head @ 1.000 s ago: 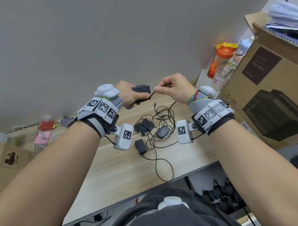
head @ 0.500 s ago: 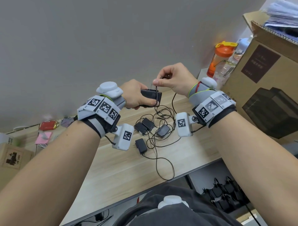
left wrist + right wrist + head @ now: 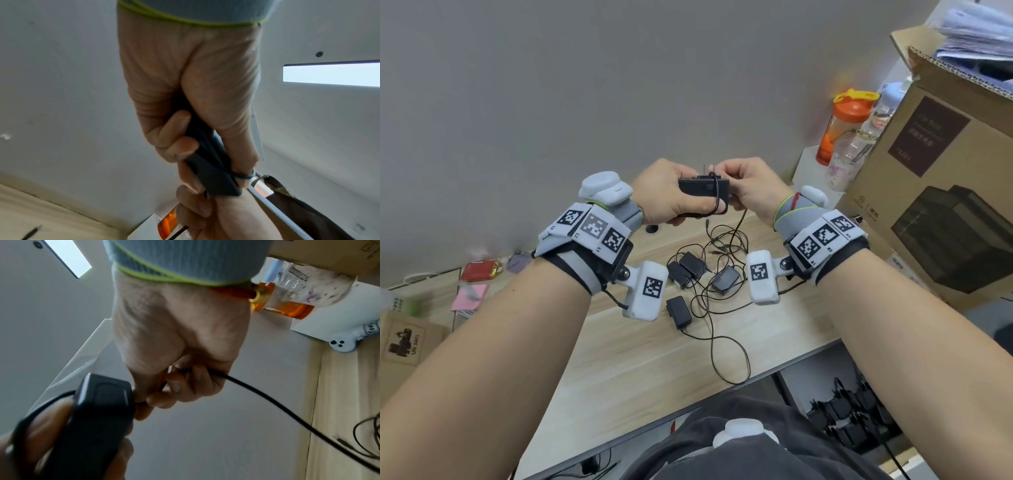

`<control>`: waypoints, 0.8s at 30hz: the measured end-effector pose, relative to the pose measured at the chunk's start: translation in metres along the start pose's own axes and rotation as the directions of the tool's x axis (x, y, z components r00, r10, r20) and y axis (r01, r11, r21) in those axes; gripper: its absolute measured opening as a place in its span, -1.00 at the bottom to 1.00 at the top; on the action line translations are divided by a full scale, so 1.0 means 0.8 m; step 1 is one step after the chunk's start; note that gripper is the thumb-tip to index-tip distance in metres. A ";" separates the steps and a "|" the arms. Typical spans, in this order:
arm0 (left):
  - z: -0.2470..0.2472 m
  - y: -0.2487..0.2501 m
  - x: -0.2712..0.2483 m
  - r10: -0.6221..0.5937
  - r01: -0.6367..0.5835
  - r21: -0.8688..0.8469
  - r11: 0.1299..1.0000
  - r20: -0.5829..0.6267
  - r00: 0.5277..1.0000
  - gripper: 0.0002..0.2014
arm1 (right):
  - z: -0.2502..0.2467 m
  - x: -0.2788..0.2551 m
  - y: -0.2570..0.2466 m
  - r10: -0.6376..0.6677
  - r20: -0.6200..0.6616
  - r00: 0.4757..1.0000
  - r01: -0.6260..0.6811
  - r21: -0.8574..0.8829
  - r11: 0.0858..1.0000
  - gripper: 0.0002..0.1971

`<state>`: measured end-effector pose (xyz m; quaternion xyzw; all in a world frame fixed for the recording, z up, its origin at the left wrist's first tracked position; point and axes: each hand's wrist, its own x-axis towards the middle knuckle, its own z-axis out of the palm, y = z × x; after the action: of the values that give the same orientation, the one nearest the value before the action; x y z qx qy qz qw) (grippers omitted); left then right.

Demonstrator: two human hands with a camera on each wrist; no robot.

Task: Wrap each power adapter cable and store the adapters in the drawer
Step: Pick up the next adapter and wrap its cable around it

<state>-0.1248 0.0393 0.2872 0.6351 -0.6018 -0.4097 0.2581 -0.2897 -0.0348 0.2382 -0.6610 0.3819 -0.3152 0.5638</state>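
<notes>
My left hand (image 3: pixel 671 197) grips a black power adapter (image 3: pixel 703 192) (image 3: pixel 213 177) (image 3: pixel 96 418) held up above the desk, thumb across its face. A loop of its thin black cable (image 3: pixel 717 195) lies round the body. My right hand (image 3: pixel 750 186) (image 3: pixel 180 366) pinches that cable (image 3: pixel 267 400) right beside the adapter; the rest hangs down to the desk. Several more black adapters (image 3: pixel 690 270) lie in a tangle of cables (image 3: pixel 722 246) on the wooden desk (image 3: pixel 619 359) below my hands. An open drawer (image 3: pixel 852 418) under the desk at lower right holds several black adapters.
A big cardboard box (image 3: pixel 945 192) stands at the right, with an orange-lidded bottle (image 3: pixel 842 126) and a clear bottle (image 3: pixel 866 144) beside it near the wall. Red and pink small items (image 3: pixel 479 281) lie at the desk's far left. A cable loop (image 3: pixel 732 359) reaches the front edge.
My hands have come together. The right hand brought the cable down over the adapter and round it, and the adapter now lies level in my left hand.
</notes>
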 end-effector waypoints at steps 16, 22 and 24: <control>-0.026 -0.024 0.024 -0.138 0.165 0.054 0.985 -0.333 0.933 -0.51 | 0.019 -0.017 -0.024 -0.080 0.116 0.990 0.123 -0.437 0.891 -0.75; -0.024 -0.029 0.026 -0.151 0.211 0.242 0.947 -0.245 0.958 -0.43 | 0.006 -0.009 -0.032 -0.117 0.112 0.987 0.157 -0.489 0.858 -0.82; -0.021 -0.026 0.023 -0.140 0.189 0.262 0.946 -0.198 0.970 -0.51 | 0.001 -0.003 -0.034 -0.135 0.097 0.986 0.165 -0.463 0.871 -0.82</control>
<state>-0.1004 0.0214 0.2748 0.7470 -0.5729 -0.2830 0.1832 -0.2865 -0.0305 0.2646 -0.8148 0.3767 -0.2356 0.3725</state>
